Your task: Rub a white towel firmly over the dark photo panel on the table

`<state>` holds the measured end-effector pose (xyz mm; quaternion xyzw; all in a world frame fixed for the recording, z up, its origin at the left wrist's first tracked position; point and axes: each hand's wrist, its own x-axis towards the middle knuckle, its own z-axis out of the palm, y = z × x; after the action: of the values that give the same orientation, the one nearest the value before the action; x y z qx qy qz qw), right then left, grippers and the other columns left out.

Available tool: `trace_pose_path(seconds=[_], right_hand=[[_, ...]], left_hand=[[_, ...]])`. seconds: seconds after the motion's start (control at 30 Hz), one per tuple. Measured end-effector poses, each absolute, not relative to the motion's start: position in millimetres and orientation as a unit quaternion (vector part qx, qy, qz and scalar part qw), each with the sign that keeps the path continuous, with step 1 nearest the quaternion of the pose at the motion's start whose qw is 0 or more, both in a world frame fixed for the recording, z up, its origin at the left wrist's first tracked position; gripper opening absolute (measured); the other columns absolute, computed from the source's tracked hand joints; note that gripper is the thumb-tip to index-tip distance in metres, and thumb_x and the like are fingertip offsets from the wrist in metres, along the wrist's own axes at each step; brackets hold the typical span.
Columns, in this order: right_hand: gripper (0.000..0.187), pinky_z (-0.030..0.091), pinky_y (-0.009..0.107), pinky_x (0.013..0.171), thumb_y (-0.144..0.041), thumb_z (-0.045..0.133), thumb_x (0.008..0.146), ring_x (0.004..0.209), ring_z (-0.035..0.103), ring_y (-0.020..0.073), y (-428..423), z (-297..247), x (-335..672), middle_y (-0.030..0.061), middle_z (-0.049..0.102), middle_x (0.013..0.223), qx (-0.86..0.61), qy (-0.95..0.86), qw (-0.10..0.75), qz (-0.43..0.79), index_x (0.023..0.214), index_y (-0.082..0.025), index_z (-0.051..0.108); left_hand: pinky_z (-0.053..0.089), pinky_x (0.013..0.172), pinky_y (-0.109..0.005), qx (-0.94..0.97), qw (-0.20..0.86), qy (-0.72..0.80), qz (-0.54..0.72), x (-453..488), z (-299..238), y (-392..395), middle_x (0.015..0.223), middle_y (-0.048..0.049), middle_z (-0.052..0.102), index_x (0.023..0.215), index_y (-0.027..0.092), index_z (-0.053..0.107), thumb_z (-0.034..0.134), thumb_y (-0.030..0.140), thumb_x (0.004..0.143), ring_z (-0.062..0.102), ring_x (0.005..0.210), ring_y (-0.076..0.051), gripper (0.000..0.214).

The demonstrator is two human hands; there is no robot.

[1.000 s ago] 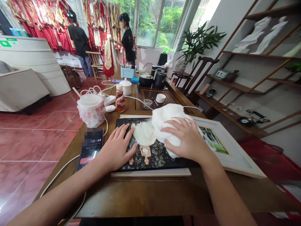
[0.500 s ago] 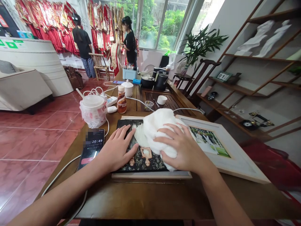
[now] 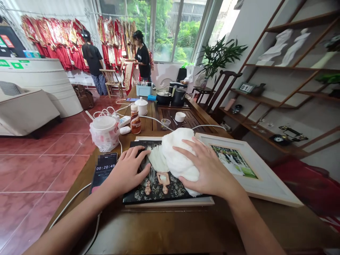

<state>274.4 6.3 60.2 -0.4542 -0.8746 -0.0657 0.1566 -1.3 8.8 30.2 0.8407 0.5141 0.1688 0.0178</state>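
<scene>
right hand [image 3: 205, 170]: fingers spread, palm pressing white cloth [image 3: 178, 159] onto dark photo print [image 3: 159, 177], under its fingers | left hand [image 3: 127, 171]: fingers apart, flat on print's left edge | phone [image 3: 102, 171] just left

A long brown wooden counter [image 3: 170, 226] carried a dark photo print [image 3: 159, 186] at its near edge, with a white-framed picture [image 3: 247, 171] just beside it and a phone [image 3: 102, 171] on the other side. Further back sat a bagged white tub [image 3: 104, 132], a brown bottle [image 3: 135, 119], a white lidded cup [image 3: 141, 105] and a black kettle [image 3: 179, 95].
</scene>
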Motion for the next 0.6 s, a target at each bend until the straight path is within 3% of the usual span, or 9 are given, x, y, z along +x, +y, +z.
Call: trace_pose_path(seconds=[0.13,0.3,0.47,0.6], right_hand=[[0.057,0.040,0.053,0.102,-0.027,0.064,0.070,0.126,0.044,0.0347,7,56,282,0.0098,0.053,0.129,-0.446,-0.872,0.196,-0.050,0.127,-0.028,0.055],[0.038,0.050,0.037,0.087,-0.019,0.059,0.075,0.099,0.060,0.0240,6,68,323,0.0062,0.060,0.107,-0.438,-0.804,0.392,-0.087,0.113,-0.025,0.060],[0.028,0.049,0.035,0.083,-0.022,0.061,0.076,0.090,0.062,0.0230,-2,87,386,0.0074,0.064,0.099,-0.514,-0.690,0.446,-0.245,0.104,-0.023,0.064],[0.033,0.046,0.040,0.090,-0.025,0.061,0.079,0.099,0.060,0.0280,-10,86,431,0.0110,0.063,0.100,-0.539,-0.643,0.453,-0.302,0.112,-0.024,0.064]], left_hand=[[0.038,0.106,-0.048,0.844,0.000,0.510,0.166,2,31,11,0.137,-0.0093,0.048,0.130,0.023,0.051,0.045,0.037,0.097,0.044,0.129,-0.028,0.036],[0.039,0.104,-0.048,0.849,-0.004,0.505,0.158,5,34,11,0.131,-0.0085,0.050,0.124,0.024,0.053,0.045,0.038,0.097,0.047,0.124,-0.028,0.031],[0.041,0.099,-0.048,0.853,-0.019,0.503,0.135,9,47,15,0.119,-0.0079,0.056,0.115,0.024,0.056,0.046,0.040,0.096,0.053,0.114,-0.029,0.027],[0.040,0.099,-0.049,0.862,-0.023,0.491,0.124,13,57,27,0.119,-0.0096,0.056,0.114,0.021,0.056,0.044,0.043,0.097,0.053,0.114,-0.031,0.030]])
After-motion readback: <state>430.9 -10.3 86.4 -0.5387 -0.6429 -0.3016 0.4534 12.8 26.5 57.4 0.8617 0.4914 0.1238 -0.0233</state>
